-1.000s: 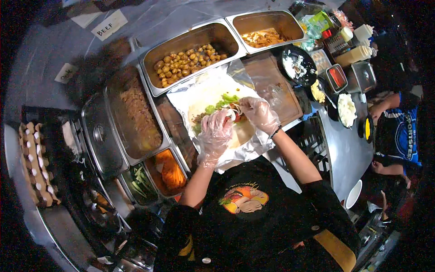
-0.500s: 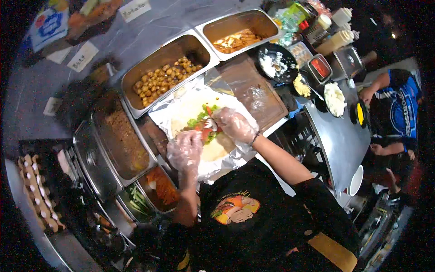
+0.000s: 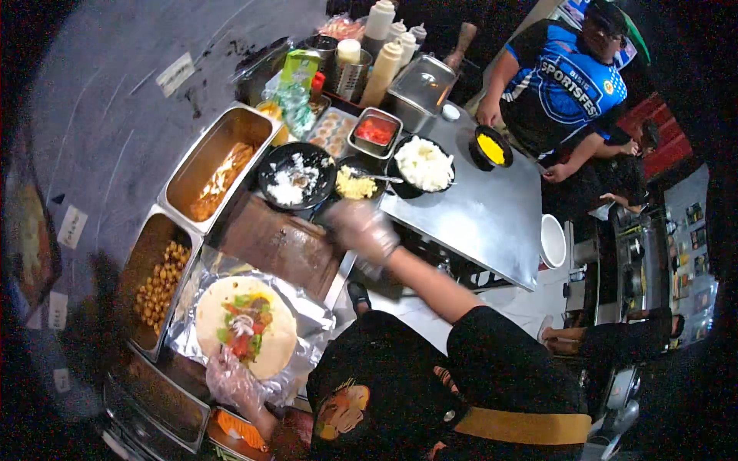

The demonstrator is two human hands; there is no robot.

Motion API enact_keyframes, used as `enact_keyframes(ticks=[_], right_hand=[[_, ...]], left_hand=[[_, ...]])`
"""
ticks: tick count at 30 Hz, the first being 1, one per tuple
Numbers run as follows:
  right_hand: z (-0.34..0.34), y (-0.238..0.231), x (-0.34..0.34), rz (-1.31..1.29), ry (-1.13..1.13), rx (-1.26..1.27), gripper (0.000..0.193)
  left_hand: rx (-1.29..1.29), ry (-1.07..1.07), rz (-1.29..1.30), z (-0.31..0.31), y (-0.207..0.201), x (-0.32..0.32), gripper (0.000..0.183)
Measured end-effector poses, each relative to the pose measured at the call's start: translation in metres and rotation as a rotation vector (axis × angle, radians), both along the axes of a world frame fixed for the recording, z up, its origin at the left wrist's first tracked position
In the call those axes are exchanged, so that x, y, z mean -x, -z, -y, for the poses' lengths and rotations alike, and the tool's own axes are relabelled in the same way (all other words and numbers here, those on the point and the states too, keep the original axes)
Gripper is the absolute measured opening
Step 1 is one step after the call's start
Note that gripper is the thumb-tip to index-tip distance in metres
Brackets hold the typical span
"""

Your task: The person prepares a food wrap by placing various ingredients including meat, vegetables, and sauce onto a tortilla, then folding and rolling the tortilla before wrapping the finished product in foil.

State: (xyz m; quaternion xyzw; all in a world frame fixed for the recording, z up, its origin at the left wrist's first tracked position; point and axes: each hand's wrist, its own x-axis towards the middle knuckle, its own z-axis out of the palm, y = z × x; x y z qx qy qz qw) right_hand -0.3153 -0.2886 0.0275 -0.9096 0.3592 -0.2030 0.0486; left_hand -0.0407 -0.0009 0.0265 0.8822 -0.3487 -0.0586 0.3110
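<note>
A round flatbread (image 3: 278, 347) lies on foil (image 3: 319, 306), topped with shredded lettuce, red pieces and some white shreds. My left hand (image 3: 231, 378), in a clear plastic glove, is at the near left edge of the flatbread, its fingers drawn together; what they hold, if anything, is hidden. Gloved too, my right hand (image 3: 361, 229) is smeared by motion beyond the wooden board (image 3: 280, 242). It is nearest a black bowl of chopped yellow bits (image 3: 356, 187) with a spoon in it. Left of that bowl stands a black bowl of white crumbles (image 3: 292, 180).
Steel pans of chickpea-like balls (image 3: 163, 284) and orange-brown filling (image 3: 219, 184) line the left. Farther back are a bowl of white chunks (image 3: 423, 165), a red-filled steel tub (image 3: 375, 132) and squeeze bottles (image 3: 382, 73). A person in a blue shirt (image 3: 565, 73) stands beyond the steel table (image 3: 477, 219).
My view has swung to the right. My right hand has left the filling and moved away toward the bowls. My left hand has stayed by the flatbread, now at its near left edge.
</note>
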Motion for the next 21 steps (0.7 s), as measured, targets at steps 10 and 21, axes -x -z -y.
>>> enact_keyframes(ticks=[10, 21], right_hand=[[0.169, 0.045, 0.212, -0.348, 0.606, -0.138, 0.02], [0.173, 0.034, 0.21, -0.311, 0.58, -0.261, 0.018]], left_hand=[[0.029, 0.017, 0.064, 0.065, -0.021, 0.06, 0.023], [0.088, 1.033, -0.067, 0.313, -0.01, 0.266, 0.064]])
